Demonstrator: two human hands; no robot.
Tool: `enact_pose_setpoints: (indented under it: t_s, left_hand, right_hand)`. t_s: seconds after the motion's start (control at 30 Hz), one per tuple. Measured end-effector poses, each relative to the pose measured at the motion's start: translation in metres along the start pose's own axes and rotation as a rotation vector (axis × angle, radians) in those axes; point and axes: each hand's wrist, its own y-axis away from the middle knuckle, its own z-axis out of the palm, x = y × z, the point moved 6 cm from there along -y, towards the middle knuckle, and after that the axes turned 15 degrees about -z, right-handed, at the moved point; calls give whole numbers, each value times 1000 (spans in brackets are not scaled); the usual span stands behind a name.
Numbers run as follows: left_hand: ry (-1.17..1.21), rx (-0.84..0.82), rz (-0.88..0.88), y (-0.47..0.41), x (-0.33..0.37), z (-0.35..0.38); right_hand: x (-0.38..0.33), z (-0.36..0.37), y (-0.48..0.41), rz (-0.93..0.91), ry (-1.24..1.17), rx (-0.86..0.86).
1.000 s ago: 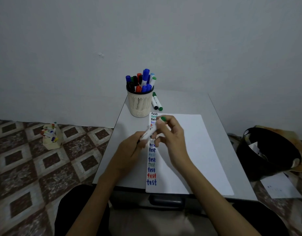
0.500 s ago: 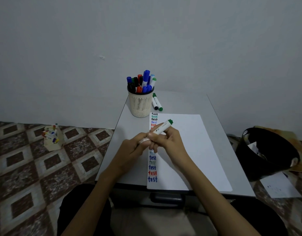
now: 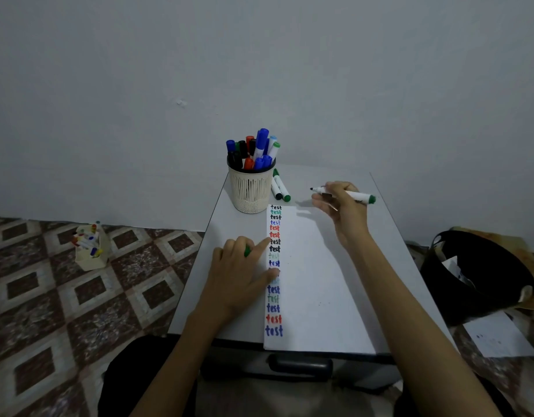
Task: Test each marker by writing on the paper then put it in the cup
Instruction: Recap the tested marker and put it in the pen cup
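Both hands busy: right hand (image 3: 342, 207) pinches uncapped marker (image 3: 358, 196), left hand (image 3: 238, 275) grips half-hidden cap (image 3: 247, 251).

Small grey table (image 3: 229, 224). White paper sheet (image 3: 313, 296) lies flat on it; cream mesh cup (image 3: 250, 191) stands at far left. Two markers (image 3: 280, 189) lie just beside cup.

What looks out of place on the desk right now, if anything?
Two markers lie on the table beside the cup, not in it, probably untested. The right hand holds an uncapped green marker; the left hand grips its cap. Nothing spilled.
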Motion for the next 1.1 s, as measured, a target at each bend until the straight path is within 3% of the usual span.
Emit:
enact_pose_setpoints:
  t_s: [0.2,0.37,1.1]
  left_hand:
    - [22,-25,-10,2,-2,1]
    - [40,-47,-39,0,-4,3]
    - [59,-55,-53,-2,-5,8]
  right_hand:
    - [32,25,-17,31,374,-182]
    - [59,37,-37,13,434,-126]
    - [79,41,-51,-63,545,-229]
